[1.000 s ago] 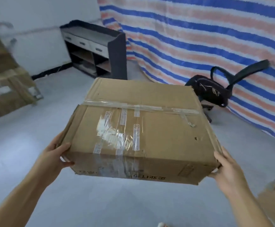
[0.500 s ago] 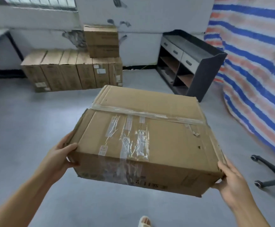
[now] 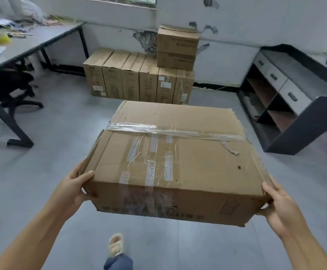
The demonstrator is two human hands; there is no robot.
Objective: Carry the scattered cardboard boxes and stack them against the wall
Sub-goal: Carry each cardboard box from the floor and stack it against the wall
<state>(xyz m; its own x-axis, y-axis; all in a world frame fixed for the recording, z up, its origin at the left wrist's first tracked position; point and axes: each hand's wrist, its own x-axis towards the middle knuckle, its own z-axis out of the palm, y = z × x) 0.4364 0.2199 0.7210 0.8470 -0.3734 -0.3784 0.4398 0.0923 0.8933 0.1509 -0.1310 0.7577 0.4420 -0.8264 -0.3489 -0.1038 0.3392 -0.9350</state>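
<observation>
- A wide, flat brown cardboard box (image 3: 175,162), taped across its top with clear tape, is being held in the air above the grey floor (image 3: 41,172), in front of the person.
- The left hand (image 3: 72,189) is gripping the box's near left corner, thumb lying on the top edge, fingers curling underneath.
- The right hand (image 3: 279,206) is clasping the near right corner, thumb on top; its fingers are hidden behind the box.
- A row of upright brown cartons (image 3: 137,82) is standing against the white wall (image 3: 236,26), with a smaller brown carton (image 3: 177,47) sitting on top.
- A dark open-shelved cabinet (image 3: 295,98) is standing at the right, a grey desk (image 3: 32,39) at the left.
</observation>
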